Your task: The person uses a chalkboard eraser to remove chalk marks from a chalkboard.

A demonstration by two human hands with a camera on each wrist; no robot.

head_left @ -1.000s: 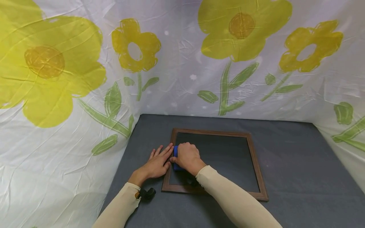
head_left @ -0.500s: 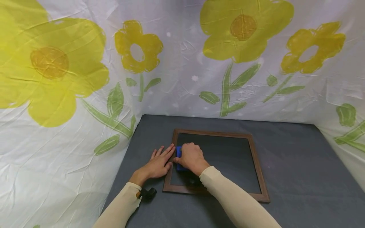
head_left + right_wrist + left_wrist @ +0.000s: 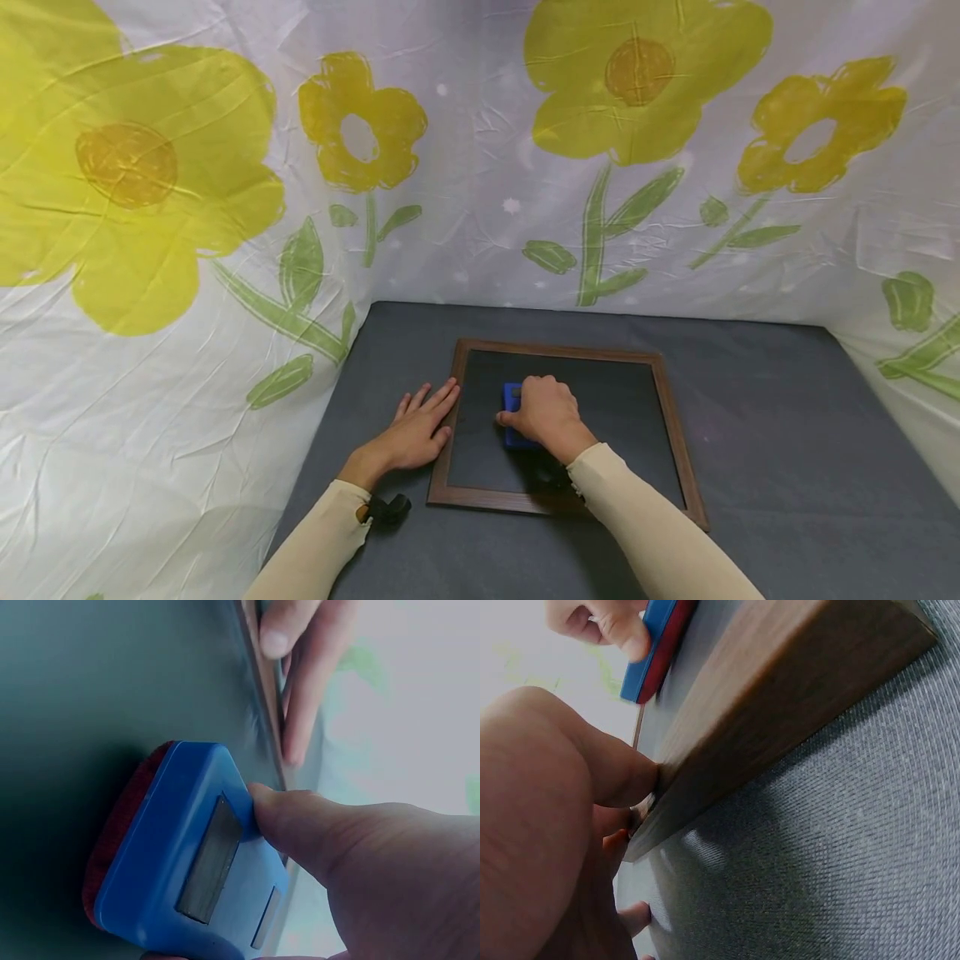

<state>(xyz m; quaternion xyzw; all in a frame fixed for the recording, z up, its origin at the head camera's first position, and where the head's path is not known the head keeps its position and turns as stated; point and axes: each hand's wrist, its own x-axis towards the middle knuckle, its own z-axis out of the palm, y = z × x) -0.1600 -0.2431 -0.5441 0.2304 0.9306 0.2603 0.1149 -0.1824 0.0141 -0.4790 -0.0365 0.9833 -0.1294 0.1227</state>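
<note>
A chalkboard (image 3: 615, 408) with a brown wooden frame (image 3: 487, 500) lies flat in the head view. My right hand (image 3: 549, 414) grips a blue board eraser (image 3: 511, 398) on the board, left of its middle. Close up in the right wrist view, the eraser (image 3: 142, 862) shows a dark red felt underside against the surface, with dark inset strips on its blue back. With fingers spread, my left hand (image 3: 411, 437) rests at the frame's left side. Its thumb (image 3: 626, 776) touches the wooden edge in the left wrist view. The right palm hides part of the eraser.
A dark grey cloth (image 3: 780, 433) covers the table under the board. White fabric (image 3: 465, 225) printed with yellow flowers hangs behind it and along both sides. A black device (image 3: 390, 510) is strapped at the left wrist.
My right hand has slid the eraser to the right, from beside the frame's left edge toward the board's middle. The left hand has stayed in place at the frame.
</note>
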